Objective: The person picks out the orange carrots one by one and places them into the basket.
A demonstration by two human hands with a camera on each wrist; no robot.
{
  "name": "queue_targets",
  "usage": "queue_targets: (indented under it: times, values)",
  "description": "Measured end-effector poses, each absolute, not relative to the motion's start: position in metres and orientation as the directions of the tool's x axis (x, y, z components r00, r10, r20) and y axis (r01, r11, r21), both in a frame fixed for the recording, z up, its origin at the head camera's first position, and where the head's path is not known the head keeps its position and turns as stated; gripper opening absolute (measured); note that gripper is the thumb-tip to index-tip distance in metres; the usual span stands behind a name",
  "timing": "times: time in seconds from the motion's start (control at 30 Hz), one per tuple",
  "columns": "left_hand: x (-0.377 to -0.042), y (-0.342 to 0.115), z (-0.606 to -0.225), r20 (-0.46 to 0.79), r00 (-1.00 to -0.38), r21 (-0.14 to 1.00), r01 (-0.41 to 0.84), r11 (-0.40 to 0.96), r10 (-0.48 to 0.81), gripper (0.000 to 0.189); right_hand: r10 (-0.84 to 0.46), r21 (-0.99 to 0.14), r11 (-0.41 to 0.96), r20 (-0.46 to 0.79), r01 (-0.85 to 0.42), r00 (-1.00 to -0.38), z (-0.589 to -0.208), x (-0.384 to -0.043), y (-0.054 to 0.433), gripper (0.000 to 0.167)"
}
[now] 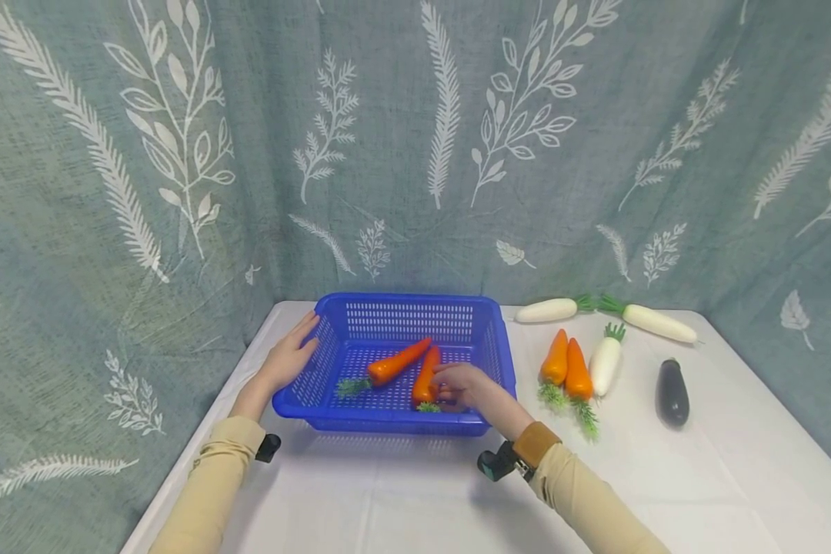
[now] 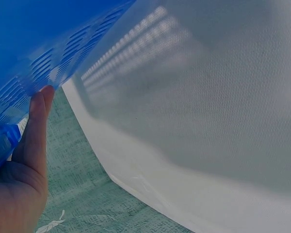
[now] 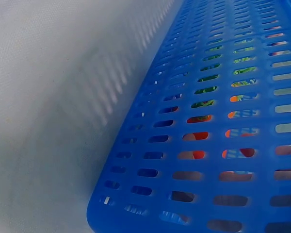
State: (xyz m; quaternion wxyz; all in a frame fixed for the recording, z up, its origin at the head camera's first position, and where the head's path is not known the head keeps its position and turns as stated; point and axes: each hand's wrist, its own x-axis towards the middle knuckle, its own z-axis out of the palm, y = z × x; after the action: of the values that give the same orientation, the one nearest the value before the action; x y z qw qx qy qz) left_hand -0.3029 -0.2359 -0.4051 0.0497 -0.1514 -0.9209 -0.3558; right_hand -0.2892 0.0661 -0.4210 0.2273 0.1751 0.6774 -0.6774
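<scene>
My left hand (image 1: 291, 358) rests along the left side of the blue basket (image 1: 415, 298), its fingers extended. In the left wrist view those fingers (image 2: 37, 131) lie against the basket's slotted outer wall. Inside the basket, one orange carrot (image 1: 398, 363) with a green top lies slanted. Beside it is a second carrot (image 1: 424, 378), pointing away from the front wall. My right hand (image 1: 464, 385) reaches over the front right of the basket, fingers bent loosely at this carrot's right side. In the right wrist view, the basket's wall (image 3: 208, 145) mostly hides the fingers.
To the right of the basket lie two more carrots (image 1: 556, 358), a short white radish (image 1: 605, 365) and a dark eggplant (image 1: 672, 394). Two long white radishes (image 1: 658, 323) lie along the table's back edge. A patterned curtain (image 1: 402, 154) hangs behind the white table (image 1: 402, 492).
</scene>
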Motion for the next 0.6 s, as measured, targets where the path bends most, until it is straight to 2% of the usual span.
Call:
queue_targets:
  times: [0.13,0.3,0.4,0.43,0.6]
  values:
    - [-0.302,-0.236,-0.405,0.191,-0.952,0.647,0.306,0.698,0.24,0.05,-0.077,-0.835,0.021,-0.55,0.55,-0.832,-0.419,-0.289,0.066,0.036]
    - [-0.302,-0.237,-0.405,0.189,-0.952,0.647,0.304,0.699,0.239,0.05,-0.141,-0.836,0.013,-0.544,0.548,-0.827,-0.451,-0.315,0.073,0.034]
    - [-0.303,-0.237,-0.406,0.193,-0.952,0.644,0.305,0.702,0.237,0.05,-0.133,-0.833,0.025,-0.551,0.553,-0.824,-0.445,-0.31,0.071,0.037]
    - [-0.303,-0.237,-0.406,0.194,-0.952,0.644,0.305,0.702,0.235,0.05,-0.105,-0.828,0.036,-0.56,0.559,-0.822,-0.432,-0.3,0.068,0.04]
    - [-0.303,-0.236,-0.405,0.2,-0.952,0.643,0.305,0.703,0.23,0.05,-0.116,-0.828,0.023,-0.558,0.56,-0.821,-0.414,-0.286,0.067,0.04]
